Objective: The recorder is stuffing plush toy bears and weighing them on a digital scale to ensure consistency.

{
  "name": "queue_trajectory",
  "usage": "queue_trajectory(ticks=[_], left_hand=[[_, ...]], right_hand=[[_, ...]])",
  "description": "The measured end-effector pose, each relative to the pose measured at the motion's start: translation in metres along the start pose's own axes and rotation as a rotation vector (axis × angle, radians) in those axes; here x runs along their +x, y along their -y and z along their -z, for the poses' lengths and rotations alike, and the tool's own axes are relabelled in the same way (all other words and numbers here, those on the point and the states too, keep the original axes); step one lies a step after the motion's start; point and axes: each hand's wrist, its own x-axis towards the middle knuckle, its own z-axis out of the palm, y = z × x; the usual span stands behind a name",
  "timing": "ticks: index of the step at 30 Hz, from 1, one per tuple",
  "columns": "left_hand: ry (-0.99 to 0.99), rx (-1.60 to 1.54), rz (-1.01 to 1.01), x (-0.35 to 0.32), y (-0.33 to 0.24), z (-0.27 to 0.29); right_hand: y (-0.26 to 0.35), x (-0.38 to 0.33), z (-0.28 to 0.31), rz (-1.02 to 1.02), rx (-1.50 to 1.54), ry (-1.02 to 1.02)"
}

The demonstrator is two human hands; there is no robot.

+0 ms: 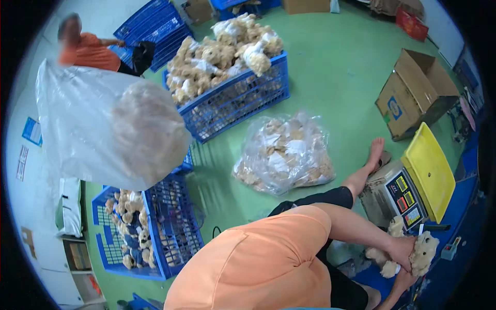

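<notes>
My left hand (403, 252) is closed round a cream, curly plush toy (424, 252) with dark eyes, at the lower right. My right hand (404, 280) meets it from below, its fingers bent at the toy's underside and partly hidden. More cream plush toy parts (380, 257) lie just left of my hands, over a blue surface. Beyond them stands a digital scale (398, 194) with a yellow pan (429, 173) tilted up along its side. A dark-handled tool (436, 227) lies between the scale and the toy.
A clear bag of plush toys (284, 155) sits on the green floor. Blue crates (237, 106) (170, 227) hold more toys. A large filled plastic bag (113, 124) looms at the upper left. An open carton (413, 95) stands beyond the scale. A person in orange (93, 51) is far left.
</notes>
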Motion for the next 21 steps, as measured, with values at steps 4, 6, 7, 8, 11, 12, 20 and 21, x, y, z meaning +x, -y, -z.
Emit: queue_trajectory(ticks=[4,6,7,8,11,12,20,21], left_hand=[[-0.124,-0.220,0.050,-0.018,0.002,0.005],[-0.152,-0.302,0.056,-0.023,0.006,0.004],[-0.127,-0.347,0.099,-0.022,0.008,0.003],[-0.124,-0.380,0.148,-0.023,0.011,0.007],[-0.110,-0.429,0.254,-0.027,0.010,0.018],[-0.138,-0.475,0.222,-0.027,0.005,0.018],[-0.241,-0.482,0.180,-0.030,-0.011,0.017],[-0.251,-0.476,0.180,-0.030,-0.007,0.015]], right_hand=[[-0.021,0.019,0.006,0.100,-0.295,0.217],[-0.014,0.019,0.013,0.122,-0.403,0.278],[-0.003,0.019,0.018,0.159,-0.350,0.273],[0.015,0.024,0.021,0.219,-0.287,0.277],[0.032,0.029,0.018,0.329,-0.134,0.282],[0.028,0.028,0.020,0.314,-0.129,0.284],[0.015,0.026,0.028,0.259,-0.154,0.316],[0.016,0.028,0.025,0.269,-0.150,0.318]])
